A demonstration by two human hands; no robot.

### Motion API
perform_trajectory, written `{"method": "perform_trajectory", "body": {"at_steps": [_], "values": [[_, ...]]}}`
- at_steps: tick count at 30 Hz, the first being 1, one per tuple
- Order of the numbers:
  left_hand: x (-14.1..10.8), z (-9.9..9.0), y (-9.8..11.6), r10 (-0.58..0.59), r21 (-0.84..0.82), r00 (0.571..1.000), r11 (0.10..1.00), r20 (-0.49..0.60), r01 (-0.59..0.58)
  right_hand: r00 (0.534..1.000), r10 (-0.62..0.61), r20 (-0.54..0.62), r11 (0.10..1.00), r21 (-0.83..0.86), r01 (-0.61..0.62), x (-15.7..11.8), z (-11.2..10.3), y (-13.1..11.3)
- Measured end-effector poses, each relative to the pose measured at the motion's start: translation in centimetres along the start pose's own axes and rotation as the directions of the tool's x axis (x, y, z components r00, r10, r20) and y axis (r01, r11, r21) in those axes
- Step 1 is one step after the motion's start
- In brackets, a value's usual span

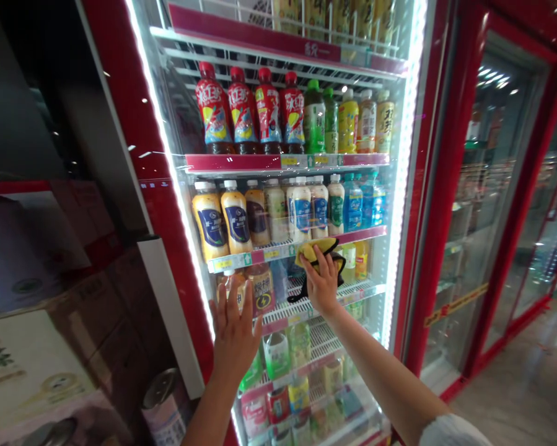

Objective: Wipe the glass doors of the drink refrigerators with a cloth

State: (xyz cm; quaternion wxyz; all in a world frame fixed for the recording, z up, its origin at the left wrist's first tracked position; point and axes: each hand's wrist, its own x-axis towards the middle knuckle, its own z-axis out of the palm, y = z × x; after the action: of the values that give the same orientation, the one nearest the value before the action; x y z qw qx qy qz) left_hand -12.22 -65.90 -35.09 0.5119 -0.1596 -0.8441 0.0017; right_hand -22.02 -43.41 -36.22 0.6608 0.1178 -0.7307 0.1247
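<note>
Tall drinks fridge [160, 186], red metal frame, smooth glass door [278, 272], bright light strip along edge. Behind glass, round plastic bottles [213, 105] in rows on white wire shelves [315, 334]. Cardboard cartons [74, 322] stacked at left. Right hand [320, 285] closed narrow on soft yellow cloth [311, 253], pressing it against glass at middle height, thin black strap [306, 296] hanging. Left hand [234, 334] wide open, fingers spread, flat against glass, holding nothing.
</note>
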Motion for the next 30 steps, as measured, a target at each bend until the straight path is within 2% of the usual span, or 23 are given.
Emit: {"method": "perform_trajectory", "body": {"at_steps": [2,4,5,7,9,11,13,14,16,18,20,22,24,27,28,30], "values": [[0.2,0.3,0.2,-0.002,-0.019,1.000,1.000,0.003,0.002,0.980,-0.175,0.095,0.985,0.011,0.175,-0.2,-0.1,-0.4],[0.7,0.8,0.6,0.007,-0.039,1.000,0.999,-0.008,-0.007,0.930,-0.314,0.189,0.949,0.037,0.313,1.8,-0.3,-0.1],[1.0,1.0,0.8,0.014,-0.046,1.000,0.999,-0.019,-0.015,0.923,-0.318,0.216,0.947,0.034,0.319,3.4,-0.4,0.5],[1.5,1.5,1.4,0.036,-0.054,0.998,0.998,-0.051,-0.039,0.959,-0.196,0.205,0.979,-0.015,0.203,6.4,-0.6,2.3],[1.6,1.9,1.9,0.053,-0.063,0.996,0.996,-0.070,-0.057,0.993,0.000,0.120,0.998,-0.062,0.008,7.8,-0.7,4.2],[1.6,2.4,2.6,0.033,-0.086,0.997,0.996,-0.065,-0.038,0.988,0.151,0.044,0.986,-0.076,-0.147,6.8,-0.6,5.5],[1.7,2.9,3.4,-0.014,-0.109,0.997,0.994,-0.073,0.006,0.981,0.186,0.044,0.980,-0.078,-0.183,4.4,-0.5,5.8],[1.9,3.1,3.9,-0.031,-0.116,0.996,0.993,-0.082,0.021,0.988,0.140,0.071,0.988,-0.075,-0.135,3.2,-0.4,5.6],[2.6,3.6,5.1,-0.033,-0.123,0.995,0.992,-0.098,0.021,0.987,-0.056,0.149,0.997,-0.052,0.065,1.8,-0.2,5.2],[3.8,4.1,6.4,-0.011,-0.122,0.996,0.993,-0.093,0.000,0.948,-0.255,0.191,0.964,-0.020,0.264,2.4,-0.2,5.5],[5.0,4.5,7.8,0.005,-0.109,0.995,0.994,-0.101,-0.016,0.930,-0.327,0.166,0.942,-0.022,0.335,4.6,-0.3,7.0],[5.9,5.1,9.2,0.010,-0.085,0.995,0.996,-0.103,-0.019,0.959,-0.272,0.081,0.960,-0.044,0.276,6.7,-0.6,9.5],[6.2,5.7,10.6,0.007,-0.065,0.995,0.998,-0.102,-0.013,0.988,-0.155,-0.013,0.987,-0.043,0.154,7.3,-0.9,12.0],[6.2,6.9,12.3,-0.009,-0.038,0.995,0.999,-0.096,0.006,0.996,-0.013,-0.091,1.000,0.008,0.014,4.6,-1.2,14.3],[6.3,7.4,12.8,-0.013,-0.030,0.995,1.000,-0.098,0.010,0.996,-0.011,-0.091,1.000,0.028,0.013,3.2,-1.3,14.4],[6.7,8.1,13.8,-0.009,-0.014,0.995,1.000,-0.098,0.008,0.993,-0.106,-0.050,0.992,0.066,0.110,1.2,-1.4,14.1]]}}
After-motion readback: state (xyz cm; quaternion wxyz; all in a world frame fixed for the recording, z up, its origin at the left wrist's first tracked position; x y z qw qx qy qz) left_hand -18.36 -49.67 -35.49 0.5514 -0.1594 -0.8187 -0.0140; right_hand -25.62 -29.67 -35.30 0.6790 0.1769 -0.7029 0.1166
